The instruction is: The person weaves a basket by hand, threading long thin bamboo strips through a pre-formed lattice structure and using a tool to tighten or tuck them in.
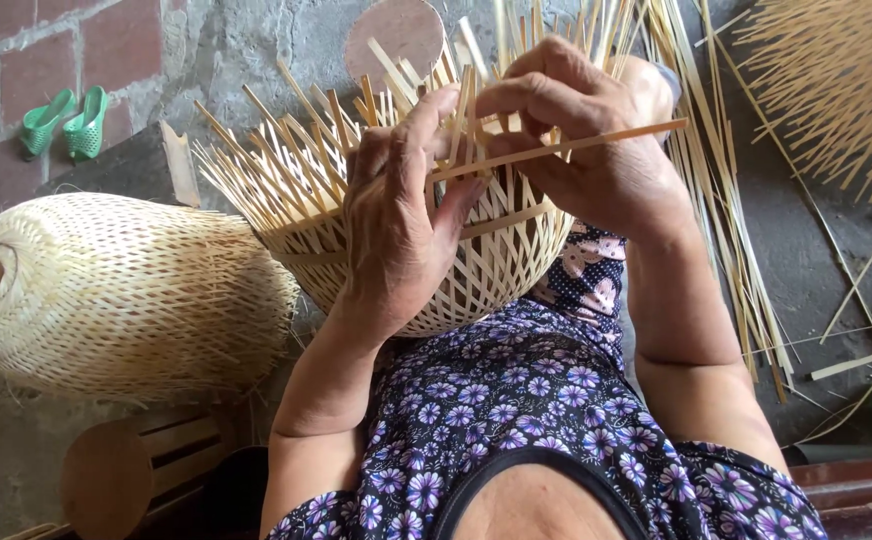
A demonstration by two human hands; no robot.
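Observation:
A half-woven bamboo basket (pixel 476 275) rests on my lap, its loose upright strips fanning out toward the far wall. My left hand (pixel 396 215) presses against the basket's rim, fingers spread among the upright strips. My right hand (pixel 586 130) is curled over the rim and pinches a long flat bamboo strip (pixel 576 145) that runs sideways across the weave. Both hands touch the basket.
A finished woven bamboo shade (pixel 116 295) lies on its side at the left. A bundle of long bamboo strips (pixel 731 220) lies on the floor at right, with another fan of strips (pixel 841 80) at top right. Green sandals (pixel 66 120) sit by the brick wall. A wooden stool (pixel 136 470) is at lower left.

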